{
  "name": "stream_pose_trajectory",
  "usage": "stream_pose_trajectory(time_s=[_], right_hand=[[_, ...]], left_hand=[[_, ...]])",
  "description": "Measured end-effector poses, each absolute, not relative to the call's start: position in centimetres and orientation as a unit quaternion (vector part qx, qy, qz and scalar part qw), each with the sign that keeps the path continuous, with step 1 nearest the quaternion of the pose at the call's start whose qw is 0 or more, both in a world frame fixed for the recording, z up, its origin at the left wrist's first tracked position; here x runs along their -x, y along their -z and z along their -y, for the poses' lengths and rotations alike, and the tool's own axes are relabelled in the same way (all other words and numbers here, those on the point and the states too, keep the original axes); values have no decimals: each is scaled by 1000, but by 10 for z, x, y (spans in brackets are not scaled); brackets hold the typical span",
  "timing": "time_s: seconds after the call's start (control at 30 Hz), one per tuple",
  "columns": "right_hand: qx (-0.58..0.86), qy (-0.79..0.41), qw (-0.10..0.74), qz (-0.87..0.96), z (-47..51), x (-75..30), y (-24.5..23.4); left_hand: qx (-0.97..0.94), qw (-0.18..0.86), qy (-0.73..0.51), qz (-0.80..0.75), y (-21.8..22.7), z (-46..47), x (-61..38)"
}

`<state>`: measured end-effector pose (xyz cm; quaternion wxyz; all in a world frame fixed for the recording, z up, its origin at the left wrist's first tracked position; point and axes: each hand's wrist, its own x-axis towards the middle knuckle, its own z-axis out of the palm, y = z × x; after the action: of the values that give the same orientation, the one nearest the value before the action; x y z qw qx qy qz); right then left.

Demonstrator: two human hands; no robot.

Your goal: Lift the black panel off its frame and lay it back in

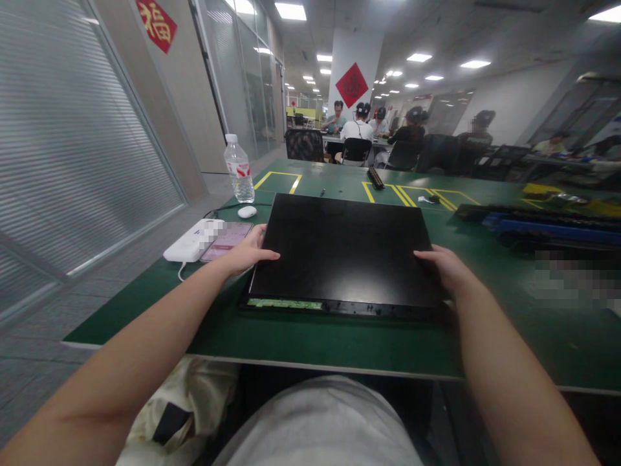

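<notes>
A black flat display panel [344, 249] lies low over the green table in front of me, its near edge toward my body. Along that near edge runs a dark strip with a narrow green circuit board [284, 303] at its left part. My left hand [252, 249] grips the panel's left side, thumb on the face and fingers at the edge. On the opposite side my right hand [444, 266] holds the right edge with its thumb on top; its other fingers are mostly hidden. Whether the panel fully rests on the table I cannot tell.
Left of the panel are a white power bank [191, 241] with a cable, a phone [228, 241], a white earbud case [247, 212] and a water bottle [239, 169]. Dark and blue parts [543, 223] lie at right. People sit at a farther table.
</notes>
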<state>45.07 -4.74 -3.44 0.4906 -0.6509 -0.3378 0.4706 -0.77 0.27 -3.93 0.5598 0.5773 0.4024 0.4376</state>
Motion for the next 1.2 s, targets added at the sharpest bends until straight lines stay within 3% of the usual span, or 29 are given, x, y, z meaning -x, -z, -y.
stream_pose_trajectory(time_s=[0.8,1.2], right_hand=[[659,-430,502,358,46,-454,37],[692,-326,477,433,46,-459,39]], left_hand=[[-635,484,-412,-439,37,-6,15],[-639,474,-388,-465,36,-5,14]])
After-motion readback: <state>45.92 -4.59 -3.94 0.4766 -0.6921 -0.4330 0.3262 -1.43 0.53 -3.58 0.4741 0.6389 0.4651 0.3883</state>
